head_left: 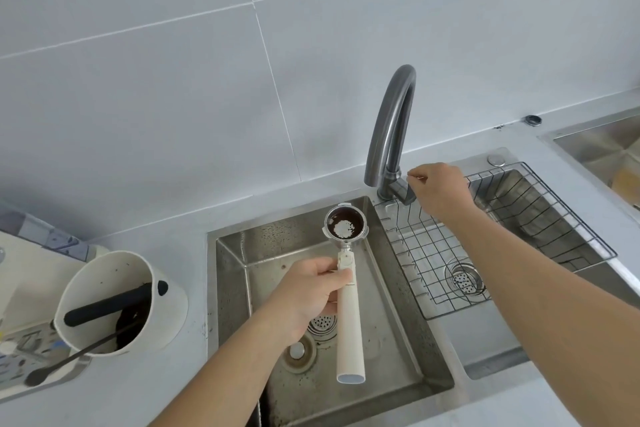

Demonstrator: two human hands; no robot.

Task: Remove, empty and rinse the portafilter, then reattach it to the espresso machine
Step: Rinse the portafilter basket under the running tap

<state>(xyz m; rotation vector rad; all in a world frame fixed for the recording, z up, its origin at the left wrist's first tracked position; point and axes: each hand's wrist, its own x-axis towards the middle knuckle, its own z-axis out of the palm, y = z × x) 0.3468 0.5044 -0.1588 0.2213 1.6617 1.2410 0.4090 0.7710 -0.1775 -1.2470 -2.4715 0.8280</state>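
The portafilter had a shiny metal basket with dark residue and a smooth, matt cream plastic handle. The sink was brushed steel, spotted and stained. The faucet looked dark satin metal, the rack thin wire, the wall tiles smooth and glossy.

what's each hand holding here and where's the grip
The left hand holds the portafilter by the upper part of its white handle, over the sink. The right hand rests on the faucet lever.

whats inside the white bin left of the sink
Inside the white bin sits a black bar across it, with dark coffee grounds below. A thin dark tool pokes out over the rim. The bin's bottom is hidden.
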